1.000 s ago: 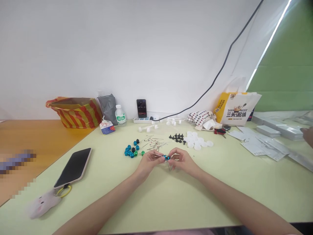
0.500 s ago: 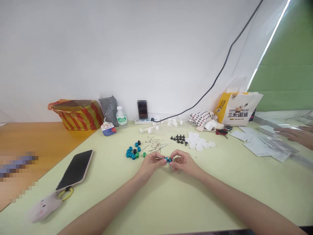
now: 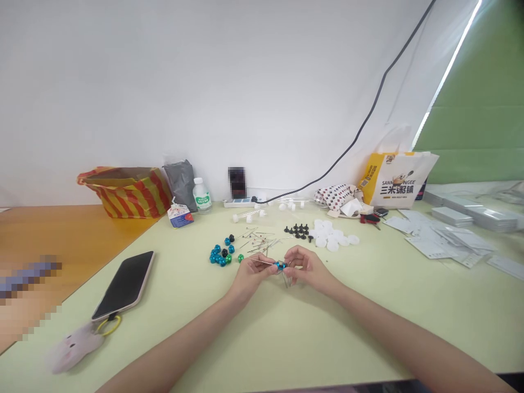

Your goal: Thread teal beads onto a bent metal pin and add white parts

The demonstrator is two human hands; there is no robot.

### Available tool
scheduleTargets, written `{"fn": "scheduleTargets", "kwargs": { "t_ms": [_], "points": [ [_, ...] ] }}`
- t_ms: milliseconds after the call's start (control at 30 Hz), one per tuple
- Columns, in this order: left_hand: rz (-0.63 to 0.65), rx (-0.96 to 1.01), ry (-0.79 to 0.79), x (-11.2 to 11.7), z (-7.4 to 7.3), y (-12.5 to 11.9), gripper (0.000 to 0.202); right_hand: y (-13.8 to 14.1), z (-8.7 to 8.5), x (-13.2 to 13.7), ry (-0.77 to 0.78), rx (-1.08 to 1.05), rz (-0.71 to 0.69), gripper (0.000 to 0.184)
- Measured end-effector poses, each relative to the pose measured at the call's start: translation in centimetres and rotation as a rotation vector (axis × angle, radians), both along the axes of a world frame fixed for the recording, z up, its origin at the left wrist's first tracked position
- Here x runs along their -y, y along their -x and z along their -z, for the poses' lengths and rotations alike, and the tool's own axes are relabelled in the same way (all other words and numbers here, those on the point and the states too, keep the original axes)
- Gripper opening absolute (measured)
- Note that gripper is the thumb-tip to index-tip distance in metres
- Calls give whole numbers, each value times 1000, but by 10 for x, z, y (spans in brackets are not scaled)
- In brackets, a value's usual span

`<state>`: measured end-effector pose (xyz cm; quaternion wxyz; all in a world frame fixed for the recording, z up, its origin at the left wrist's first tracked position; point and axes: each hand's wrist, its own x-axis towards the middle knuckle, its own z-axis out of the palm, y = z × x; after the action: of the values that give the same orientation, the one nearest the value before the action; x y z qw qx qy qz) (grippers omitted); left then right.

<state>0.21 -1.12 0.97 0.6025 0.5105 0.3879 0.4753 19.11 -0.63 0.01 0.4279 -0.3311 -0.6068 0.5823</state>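
Gone from the right edge are another person's hands, while just below the frame's centre the left hand and right hand pinch a small blue piece with thin rods, which could slip if either fingertip hold loosens

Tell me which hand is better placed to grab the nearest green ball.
Left, probably: the left hand is close beside that green ball, while the right hand is farther off, beyond the blue piece. Both hands hold that piece, so the left would first have to let go.
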Motion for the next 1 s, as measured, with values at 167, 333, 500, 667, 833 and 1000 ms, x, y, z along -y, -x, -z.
{"fn": "scheduleTargets", "kwargs": {
  "t_ms": [167,333,500,667,833,1000],
  "points": [
    [-8,-25,-22,-1,2,-1,28,0,-1,1,41,11,-10,39],
    [53,-72,-82,0,-1,-1,25,3,-4,4,34,-17,-36,37],
    [94,-169,-171,3,-6,-4,20,6,-5,7,43,-69,-63,41],
    [-5,-315,-255,1,-7,-3,18,10,-14,17,-107,76,86,50],
    [38,-457,-328,-1,-4,-4,16,13,-21,23,-219,116,81,44],
    [49,-618,-395,-2,-8,-11,10,12,-19,19,-161,42,112,30]
  ]
}}
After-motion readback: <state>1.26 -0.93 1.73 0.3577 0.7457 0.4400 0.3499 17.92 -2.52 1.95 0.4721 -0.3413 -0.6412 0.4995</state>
